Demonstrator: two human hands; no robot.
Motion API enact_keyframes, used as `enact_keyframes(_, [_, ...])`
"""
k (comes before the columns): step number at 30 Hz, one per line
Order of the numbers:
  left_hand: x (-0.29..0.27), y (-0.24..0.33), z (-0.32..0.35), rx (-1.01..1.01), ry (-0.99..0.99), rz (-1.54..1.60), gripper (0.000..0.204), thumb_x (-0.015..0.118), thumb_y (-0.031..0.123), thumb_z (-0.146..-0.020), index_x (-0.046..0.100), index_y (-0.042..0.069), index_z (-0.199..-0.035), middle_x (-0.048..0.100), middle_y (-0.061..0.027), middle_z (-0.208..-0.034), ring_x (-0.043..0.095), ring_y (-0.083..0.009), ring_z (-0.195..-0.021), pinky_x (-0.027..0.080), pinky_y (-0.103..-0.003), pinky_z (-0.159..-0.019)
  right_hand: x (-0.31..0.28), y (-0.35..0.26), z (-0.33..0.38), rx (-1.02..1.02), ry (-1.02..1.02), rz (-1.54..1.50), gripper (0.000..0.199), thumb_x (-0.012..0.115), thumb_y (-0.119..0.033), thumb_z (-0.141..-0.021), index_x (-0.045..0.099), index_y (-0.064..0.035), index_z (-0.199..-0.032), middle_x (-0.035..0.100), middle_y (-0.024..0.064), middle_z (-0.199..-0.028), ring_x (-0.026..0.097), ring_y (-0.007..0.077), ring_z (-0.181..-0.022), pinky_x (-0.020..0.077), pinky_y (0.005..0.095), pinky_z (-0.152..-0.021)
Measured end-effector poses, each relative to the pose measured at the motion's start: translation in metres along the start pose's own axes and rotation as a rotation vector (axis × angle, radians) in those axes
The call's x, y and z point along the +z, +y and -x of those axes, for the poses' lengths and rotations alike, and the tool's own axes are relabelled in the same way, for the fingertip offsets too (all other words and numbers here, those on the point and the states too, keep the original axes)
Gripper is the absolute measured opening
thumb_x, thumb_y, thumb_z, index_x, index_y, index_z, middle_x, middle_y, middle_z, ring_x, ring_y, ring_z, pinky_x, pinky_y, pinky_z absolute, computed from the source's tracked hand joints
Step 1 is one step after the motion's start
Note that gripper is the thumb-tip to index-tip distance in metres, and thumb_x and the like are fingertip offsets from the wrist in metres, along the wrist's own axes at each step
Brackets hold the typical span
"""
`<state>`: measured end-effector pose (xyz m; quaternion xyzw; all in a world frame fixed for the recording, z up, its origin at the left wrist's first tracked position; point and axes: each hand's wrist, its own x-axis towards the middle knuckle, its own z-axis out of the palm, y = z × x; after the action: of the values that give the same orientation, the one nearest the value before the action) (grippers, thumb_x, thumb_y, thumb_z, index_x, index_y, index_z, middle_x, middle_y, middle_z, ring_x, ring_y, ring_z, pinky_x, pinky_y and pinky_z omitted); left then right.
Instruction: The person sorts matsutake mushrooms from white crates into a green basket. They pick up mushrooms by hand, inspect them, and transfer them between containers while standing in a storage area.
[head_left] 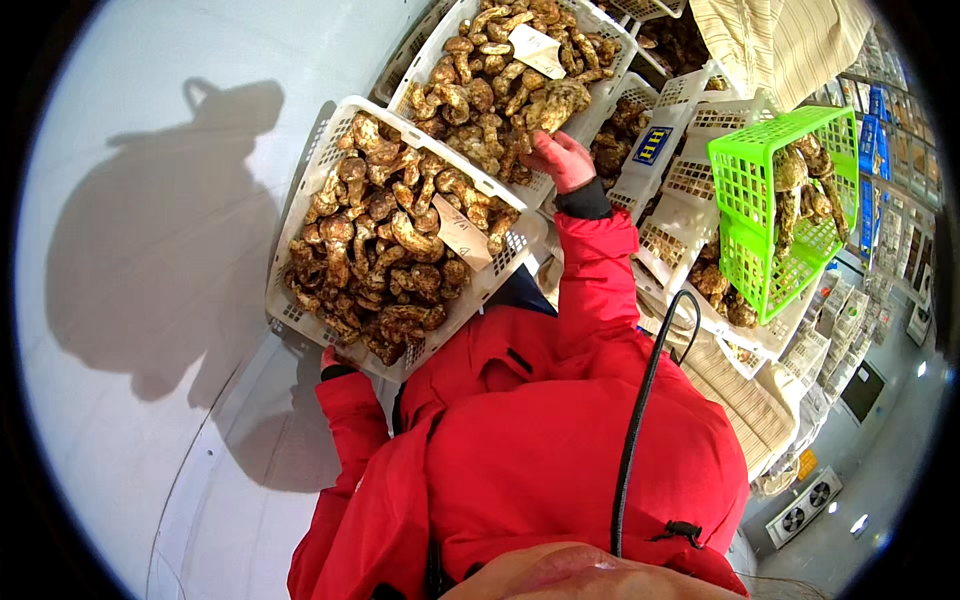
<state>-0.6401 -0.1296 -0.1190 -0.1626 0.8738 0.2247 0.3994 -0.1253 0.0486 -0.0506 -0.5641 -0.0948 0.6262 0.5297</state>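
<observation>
A white slatted plastic crate (pixel 508 262) full of brown-and-cream mushrooms (pixel 375 235) is tilted in front of me, a paper tag (pixel 461 233) lying on them. My left hand (pixel 331 362) grips its near left corner; most of the fingers are hidden by the crate. Beyond it stands another white crate (pixel 612 82), also heaped with mushrooms and bearing a paper tag (pixel 537 50). At that crate's near right side, my right hand (pixel 562 162) has its fingers closed at the base of a large pale mushroom (pixel 557 104).
To the right are stacked white crates (pixel 690 178) of mushrooms and a bright green basket (pixel 738 200) holding several mushrooms. Striped cloth (pixel 785 45) drapes over crates at the top right. A pale wall (pixel 120 130) rises on the left. Shelving and a fan unit (pixel 805 508) are farther right.
</observation>
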Motion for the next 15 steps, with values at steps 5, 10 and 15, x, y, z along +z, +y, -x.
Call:
enact_keyframes(5, [-0.012, 0.007, -0.012, -0.078, -0.119, -0.081, 0.035, 0.042, 0.033, -0.082, 0.044, 0.012, -0.110, 0.049, -0.0052, -0.083, 0.042, -0.0203, -0.054, 0.038, -0.038, -0.051, 0.047, -0.005, 0.006, -0.072, -0.404, 0.124, 0.024, 0.053, -0.020, -0.079, 0.052, 0.0002, -0.092, 0.051, 0.0030, -0.085, 0.049, 0.0143, -0.078, 0.0414, 0.0311, -0.073])
enact_keyframes(10, [0.004, 0.017, 0.071, -0.037, -0.308, 0.343, 0.040, 0.045, 0.030, -0.081, 0.042, 0.009, -0.114, 0.043, -0.0079, -0.116, 0.046, -0.0264, -0.092, 0.039, -0.041, -0.079, 0.090, -0.003, 0.010, -0.022, -0.195, 0.496, 0.025, 0.060, -0.025, -0.071, 0.058, -0.0018, -0.081, 0.049, 0.0034, -0.062, 0.046, 0.0123, -0.061, 0.0374, 0.0261, -0.054])
enact_keyframes(15, [-0.001, 0.020, 0.076, 0.067, -0.342, 0.329, 0.029, 0.046, 0.021, -0.078, 0.051, 0.003, -0.100, 0.054, -0.0098, -0.096, 0.050, -0.0270, -0.089, 0.041, -0.037, -0.079, 0.107, -0.034, 0.017, -0.194, -0.033, 0.423, 0.033, 0.058, -0.036, -0.070, 0.060, -0.0036, -0.074, 0.049, 0.0012, -0.062, 0.044, 0.0113, -0.061, 0.0370, 0.0254, -0.056])
